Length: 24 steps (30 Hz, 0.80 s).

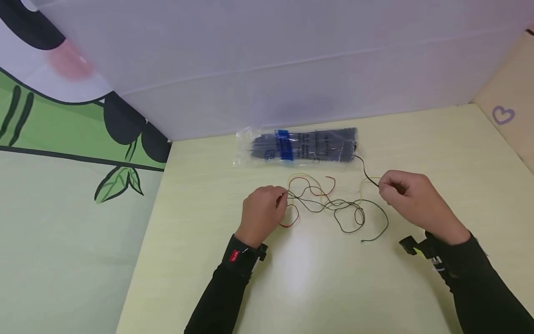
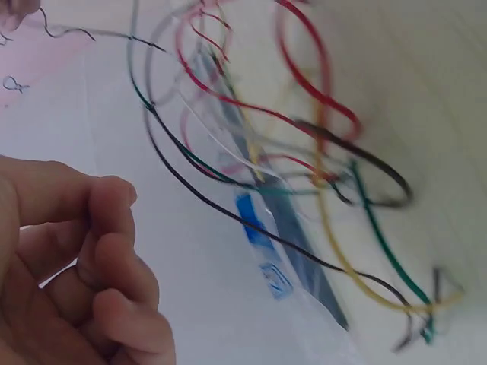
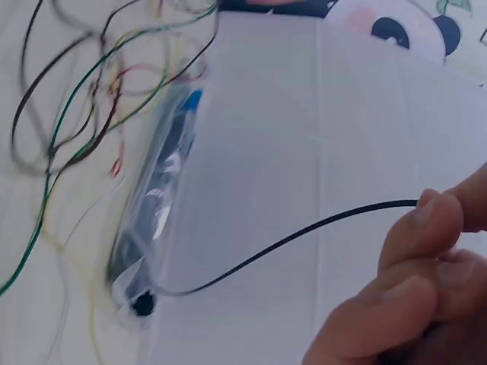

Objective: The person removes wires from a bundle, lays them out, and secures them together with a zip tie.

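My right hand (image 1: 402,199) pinches a black wire (image 3: 304,228) between thumb and fingertips, with the other fingers curled in. This wire bends away toward the corner of a clear plastic packet (image 1: 321,144) of long dark pieces with a blue band. To the left, my left hand (image 1: 263,213) has its fingertips at the near end of a loose tangle of thin wires (image 1: 344,202) in green, black, red, yellow and white. In the left wrist view its fingers (image 2: 114,198) are bent and drawn together, and I cannot tell whether they hold a wire.
The pale table (image 1: 300,287) ends at a white panel (image 1: 292,69) behind the packet. At the right rises a beige side panel (image 1: 506,102) with a drawn heart. Beyond the left edge is a cartoon-decorated surface (image 1: 71,222). Each wrist wears a camera strap (image 1: 242,255).
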Available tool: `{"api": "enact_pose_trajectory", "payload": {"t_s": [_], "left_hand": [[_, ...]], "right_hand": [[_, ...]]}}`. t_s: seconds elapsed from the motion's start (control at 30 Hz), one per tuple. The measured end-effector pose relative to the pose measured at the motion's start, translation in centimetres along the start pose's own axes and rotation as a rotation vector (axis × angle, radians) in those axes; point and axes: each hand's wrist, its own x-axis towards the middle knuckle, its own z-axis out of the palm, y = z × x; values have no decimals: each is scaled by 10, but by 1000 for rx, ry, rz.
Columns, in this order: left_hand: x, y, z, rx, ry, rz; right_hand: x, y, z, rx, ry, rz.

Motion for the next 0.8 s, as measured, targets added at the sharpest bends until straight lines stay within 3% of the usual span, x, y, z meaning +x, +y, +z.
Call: {"api": "enact_pose_trajectory", "payload": {"t_s": [0.2,0.27,0.33,0.43,0.53,0.67,0.8], "left_hand": [[-3,15,1,-61,32,103],[-5,16,2,-182,0,128],[-7,16,1,-403,-81,112],[-9,14,-2,-841,-225,30],[-10,12,-5,-1128,-298,-84],[-9,7,-5,-1253,-276,-248],[-9,5,1,-1304,-264,-388]], "right_hand": [[-28,-38,21,147,125,-252],[-34,-42,32,201,127,-298],[-36,-42,44,228,107,-308],[-37,-38,60,238,58,-285],[-40,-33,71,236,9,-252],[-45,-30,80,241,-76,-226],[-47,-27,83,244,-208,-283]]}}
